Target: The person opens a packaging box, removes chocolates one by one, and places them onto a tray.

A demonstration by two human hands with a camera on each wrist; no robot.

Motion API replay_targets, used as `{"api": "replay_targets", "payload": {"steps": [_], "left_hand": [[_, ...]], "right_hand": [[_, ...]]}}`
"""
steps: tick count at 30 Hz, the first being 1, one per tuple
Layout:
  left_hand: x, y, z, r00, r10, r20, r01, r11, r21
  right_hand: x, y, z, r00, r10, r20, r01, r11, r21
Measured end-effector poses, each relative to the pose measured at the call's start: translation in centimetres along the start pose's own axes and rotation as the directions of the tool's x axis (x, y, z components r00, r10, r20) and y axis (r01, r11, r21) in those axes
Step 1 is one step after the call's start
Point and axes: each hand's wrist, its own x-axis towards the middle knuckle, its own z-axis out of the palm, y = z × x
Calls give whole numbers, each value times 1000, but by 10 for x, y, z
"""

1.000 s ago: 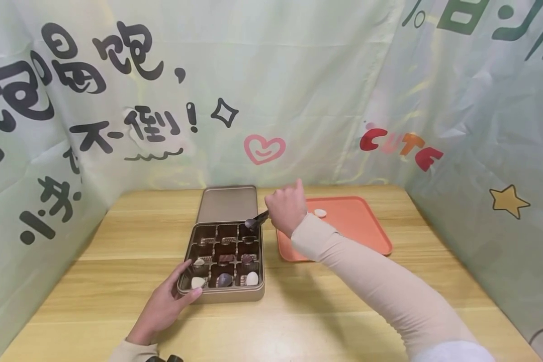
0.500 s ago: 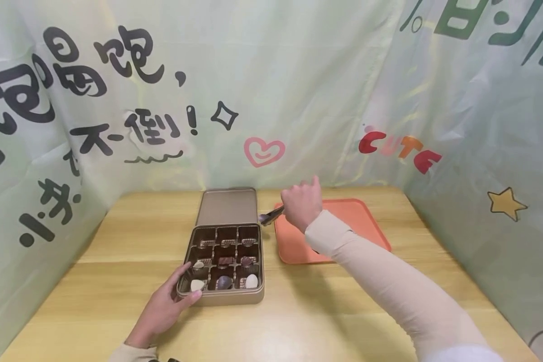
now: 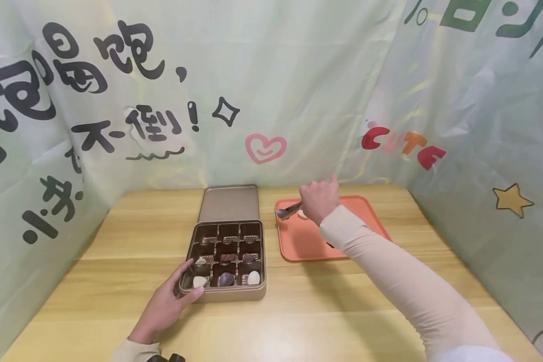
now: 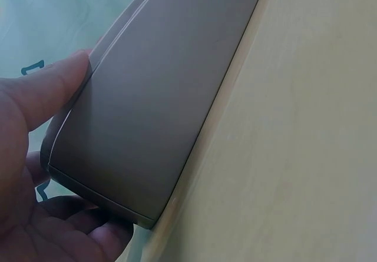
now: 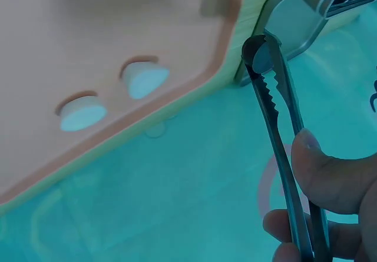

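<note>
My left hand [image 3: 165, 304] grips the near left corner of a bronze tin chocolate box [image 3: 223, 295], thumb at the front rim, fingers along the side. In the left wrist view its thumb [image 4: 56, 91] lies against the rim. My right hand [image 3: 320, 200] holds dark metal tongs [image 3: 294, 207] above the orange tray [image 3: 298, 246]. Between the serrated tips sits a dark rounded chocolate [image 5: 253, 47]. White chocolates [image 5: 144, 78] lie on the tray in the right wrist view. The box's front and middle compartments hold several chocolates, among them a dark purple one [image 3: 226, 279]; the back row looks bare.
The box's lid [image 3: 231, 203] lies folded open behind it. Everything stands on a wooden table [image 3: 163, 216]. A pale green printed cloth [image 3: 307, 90] encloses the back and sides.
My right hand has moved right, taking the tongs and the dark chocolate from over the box's back right compartment to over the tray's left edge. The left hand stays on the box.
</note>
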Motion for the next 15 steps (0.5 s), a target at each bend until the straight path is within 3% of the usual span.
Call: {"api": "replay_targets", "payload": {"steps": [9,15], "left_hand": [[3,-2,2,999,40,-12,-40,999,5],[1,-4,2,999,50,-14,-50,999,-13]], "right_hand": [[-2,17,1,999,43,-17,-43,999,18],[-3,29,5,998,56,32,-56,998,18]]}}
